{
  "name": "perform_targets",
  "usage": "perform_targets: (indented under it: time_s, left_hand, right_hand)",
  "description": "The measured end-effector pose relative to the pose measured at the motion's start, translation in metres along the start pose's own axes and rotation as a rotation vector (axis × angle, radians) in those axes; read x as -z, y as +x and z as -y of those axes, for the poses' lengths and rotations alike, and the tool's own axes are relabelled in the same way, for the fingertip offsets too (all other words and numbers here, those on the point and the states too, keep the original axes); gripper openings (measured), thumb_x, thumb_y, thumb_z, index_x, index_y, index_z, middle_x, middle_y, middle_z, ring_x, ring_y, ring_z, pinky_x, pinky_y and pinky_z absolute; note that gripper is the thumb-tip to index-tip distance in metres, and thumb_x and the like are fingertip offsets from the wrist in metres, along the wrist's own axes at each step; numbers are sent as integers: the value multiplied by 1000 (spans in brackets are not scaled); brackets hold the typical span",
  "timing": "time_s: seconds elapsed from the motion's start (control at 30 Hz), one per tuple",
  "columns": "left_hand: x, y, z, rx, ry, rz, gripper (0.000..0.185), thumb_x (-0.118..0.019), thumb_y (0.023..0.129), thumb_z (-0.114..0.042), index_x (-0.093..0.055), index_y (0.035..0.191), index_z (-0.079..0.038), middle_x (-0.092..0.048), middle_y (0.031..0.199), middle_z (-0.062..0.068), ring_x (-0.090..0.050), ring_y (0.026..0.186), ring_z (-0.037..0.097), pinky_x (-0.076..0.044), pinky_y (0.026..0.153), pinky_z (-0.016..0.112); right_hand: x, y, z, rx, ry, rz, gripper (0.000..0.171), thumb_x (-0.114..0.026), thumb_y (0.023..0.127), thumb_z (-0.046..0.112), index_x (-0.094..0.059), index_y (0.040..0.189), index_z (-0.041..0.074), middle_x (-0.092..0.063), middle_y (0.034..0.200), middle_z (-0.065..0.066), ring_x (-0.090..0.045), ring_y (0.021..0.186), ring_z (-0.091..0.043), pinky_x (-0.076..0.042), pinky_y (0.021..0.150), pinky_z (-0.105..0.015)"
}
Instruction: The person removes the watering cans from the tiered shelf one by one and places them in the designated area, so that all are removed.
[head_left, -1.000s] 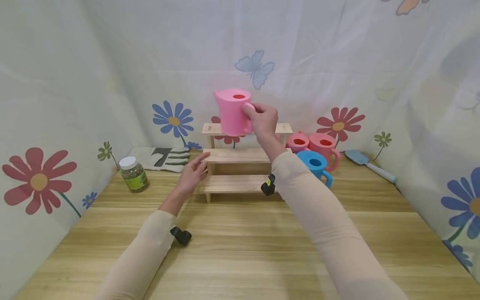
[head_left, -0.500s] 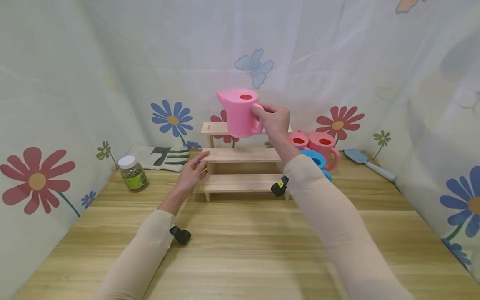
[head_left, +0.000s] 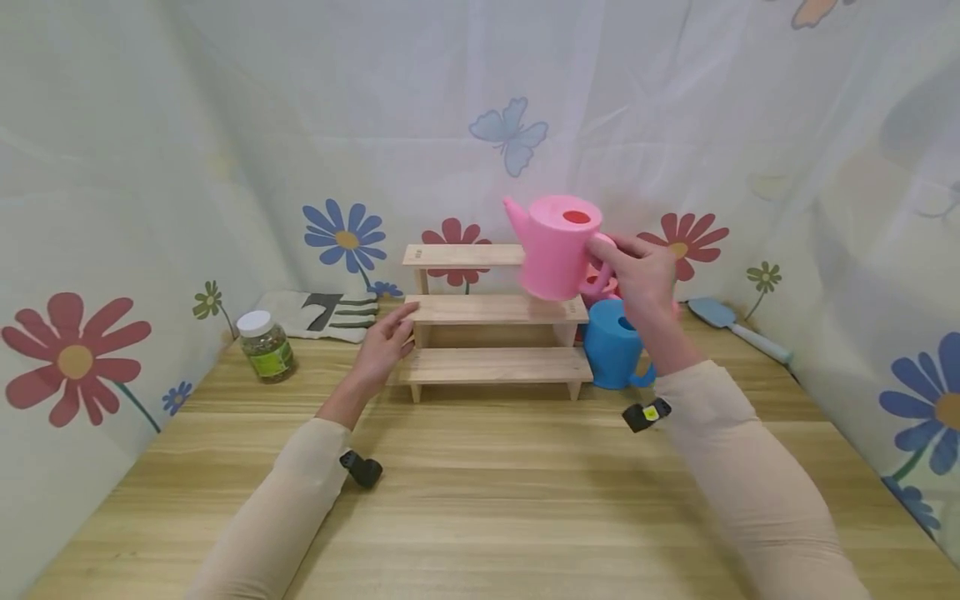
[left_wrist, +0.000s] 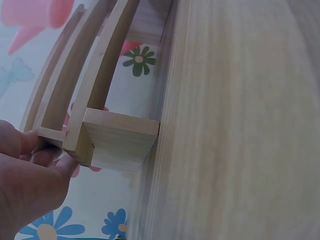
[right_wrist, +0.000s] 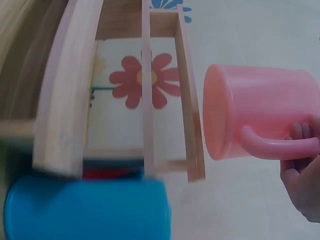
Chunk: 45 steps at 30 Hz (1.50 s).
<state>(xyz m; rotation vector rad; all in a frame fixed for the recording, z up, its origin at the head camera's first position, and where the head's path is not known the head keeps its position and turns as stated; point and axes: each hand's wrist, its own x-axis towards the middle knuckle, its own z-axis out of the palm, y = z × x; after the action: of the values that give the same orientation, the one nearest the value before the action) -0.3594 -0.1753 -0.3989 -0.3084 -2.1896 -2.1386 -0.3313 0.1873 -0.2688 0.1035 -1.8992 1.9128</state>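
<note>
A pink watering can (head_left: 555,258), its spout pointing left, is held up by its handle in my right hand (head_left: 648,275). It hangs above the right end of a three-tier wooden shelf (head_left: 495,310). In the right wrist view the can's base (right_wrist: 216,112) shows beside the top tier, apart from it. My left hand (head_left: 381,350) is at the shelf's left end; in the left wrist view its thumb and fingers (left_wrist: 35,185) pinch the end of a tier. A blue watering can (head_left: 609,350) stands at the shelf's right side, partly behind my right wrist.
Other pink cans (head_left: 594,287) stand behind the blue one, mostly hidden by my right hand. A light-blue trowel (head_left: 738,329) lies at the far right. At the left are a jar with a white lid (head_left: 267,350) and gloves (head_left: 322,315).
My right hand has carried the pink watering can to the right and slightly down, from above the shelf's middle to its right end. The left hand has stayed in place.
</note>
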Motion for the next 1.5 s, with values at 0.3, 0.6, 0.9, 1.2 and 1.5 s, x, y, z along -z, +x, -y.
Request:
perform_targets:
  time_s: [0.3, 0.6, 0.9, 1.2, 1.5]
  left_hand:
    - [-3, 1, 0, 10, 15, 1, 38, -42, 97, -21, -44, 135, -19, -35, 138, 14, -36, 124, 27, -35, 98, 39]
    - [-3, 2, 2, 14, 16, -16, 37, -43, 96, -21, -47, 133, -21, -36, 138, 12, -37, 124, 25, -37, 97, 37]
    - [-4, -3, -1, 19, -17, 15, 39, -42, 97, -18, -42, 136, -17, -33, 139, 16, -33, 126, 29, -33, 99, 41]
    - [-6, -7, -14, 9, -9, 23, 41, -40, 97, -17, -39, 138, -13, -33, 137, 20, -31, 126, 31, -31, 100, 43]
    - [-9, -14, -21, 6, -18, 35, 41, -38, 98, -12, -36, 139, -8, -29, 140, 21, -28, 127, 33, -28, 101, 46]
  right_hand:
    - [75, -21, -6, -85, -31, -102, 45, -78, 67, 36, -70, 104, 13, -65, 92, -8, -59, 85, -22, -52, 69, -21]
    - [129, -24, -13, -71, 48, -127, 43, -79, 68, 27, -69, 104, 7, -64, 92, -8, -59, 83, -19, -51, 70, -18]
    - [170, -19, -20, -147, 75, -119, 42, -80, 67, 22, -69, 104, 5, -67, 87, -6, -63, 81, -17, -51, 68, -20]
    - [205, -12, -22, -239, -21, -71, 38, -80, 67, 23, -70, 100, 6, -67, 80, -1, -65, 75, -13, -51, 65, -18]
    - [219, -7, -49, -281, -86, 189, 21, -71, 79, 16, -71, 95, 3, -68, 81, -5, -65, 79, -17, -53, 71, -25]
